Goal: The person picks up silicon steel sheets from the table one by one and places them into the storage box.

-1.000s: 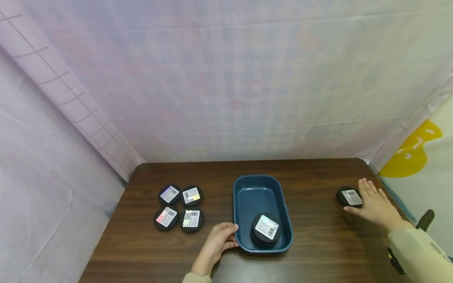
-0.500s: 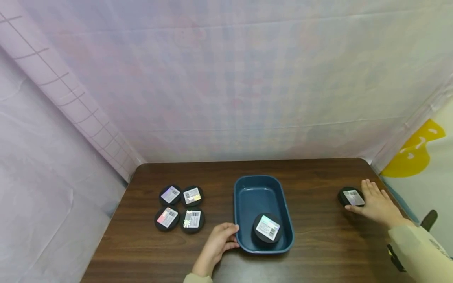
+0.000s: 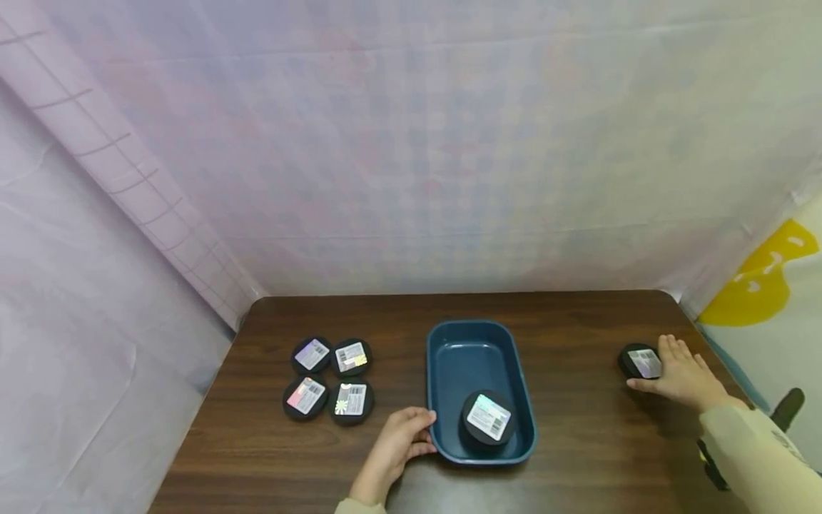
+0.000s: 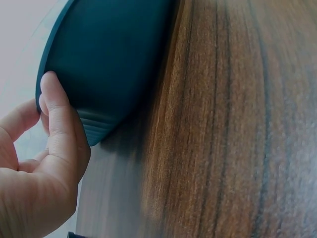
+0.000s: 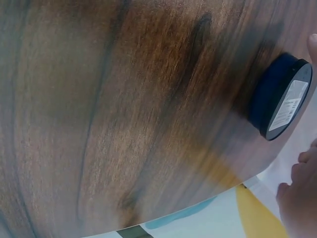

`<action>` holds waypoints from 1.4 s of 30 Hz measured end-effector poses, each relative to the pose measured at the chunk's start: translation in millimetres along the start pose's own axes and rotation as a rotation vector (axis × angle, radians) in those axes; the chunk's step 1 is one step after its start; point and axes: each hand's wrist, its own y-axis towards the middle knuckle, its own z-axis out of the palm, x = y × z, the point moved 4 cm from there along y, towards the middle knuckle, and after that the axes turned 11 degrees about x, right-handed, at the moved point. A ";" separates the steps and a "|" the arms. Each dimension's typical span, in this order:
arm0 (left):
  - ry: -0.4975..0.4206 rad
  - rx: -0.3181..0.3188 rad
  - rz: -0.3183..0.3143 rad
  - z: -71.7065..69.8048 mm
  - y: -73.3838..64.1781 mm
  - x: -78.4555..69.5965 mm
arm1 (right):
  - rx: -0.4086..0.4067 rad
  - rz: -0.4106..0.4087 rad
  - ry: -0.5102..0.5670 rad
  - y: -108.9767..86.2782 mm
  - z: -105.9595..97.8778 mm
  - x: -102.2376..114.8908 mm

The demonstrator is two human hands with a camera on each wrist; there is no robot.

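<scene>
Pale, faintly checked sheeting (image 3: 411, 157) hangs behind a dark wood-grained table (image 3: 578, 428).

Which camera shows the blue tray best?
The head view: it shows the blue tray from above, rim and inside. The left wrist view shows only part of its outer wall and rim; the right wrist view, none.

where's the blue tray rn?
Head view: the tray is on the table, right of centre, with the left hand gripping its near-left edge and one black container inside.
</scene>
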 end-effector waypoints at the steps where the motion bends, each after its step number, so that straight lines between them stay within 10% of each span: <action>1: -0.001 0.000 -0.003 0.2 0.0 0.8 | 0.006 0.002 0.001 0.2 1.5 -1.7; 23: -0.005 -0.019 0.006 1.2 -1.7 -3.1 | 0.048 -0.028 0.048 23.0 0.4 0.3; 42: 0.006 -0.019 0.010 3.6 -2.8 -3.1 | 0.105 0.101 -0.030 26.1 0.0 -6.5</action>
